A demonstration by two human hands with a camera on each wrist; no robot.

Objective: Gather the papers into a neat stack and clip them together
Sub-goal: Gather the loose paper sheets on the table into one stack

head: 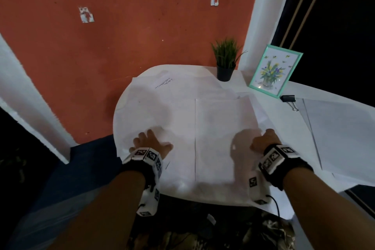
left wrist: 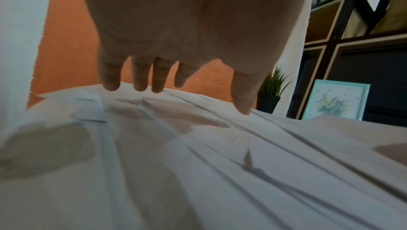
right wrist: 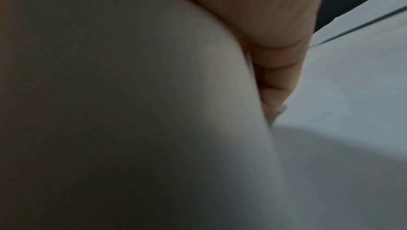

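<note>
Several white papers [head: 182,111] lie spread and overlapping across the round white table [head: 119,107]. My left hand [head: 149,140] sits over the sheets at the near left, fingers straight and spread; in the left wrist view the left hand [left wrist: 187,70] holds nothing above the papers [left wrist: 198,155]. My right hand [head: 262,139] grips the right edge of the near middle sheet [head: 215,138], which curls up over its fingers. The right wrist view shows the right hand [right wrist: 277,50] against that bent sheet [right wrist: 132,111]. A black binder clip [head: 288,98] lies at the far right, out of both hands.
A small potted plant [head: 224,67] and a teal picture frame [head: 274,71] stand at the back of the table. More sheets [head: 341,132] lie on the white surface to the right. An orange wall rises behind, and the floor drops away on the left.
</note>
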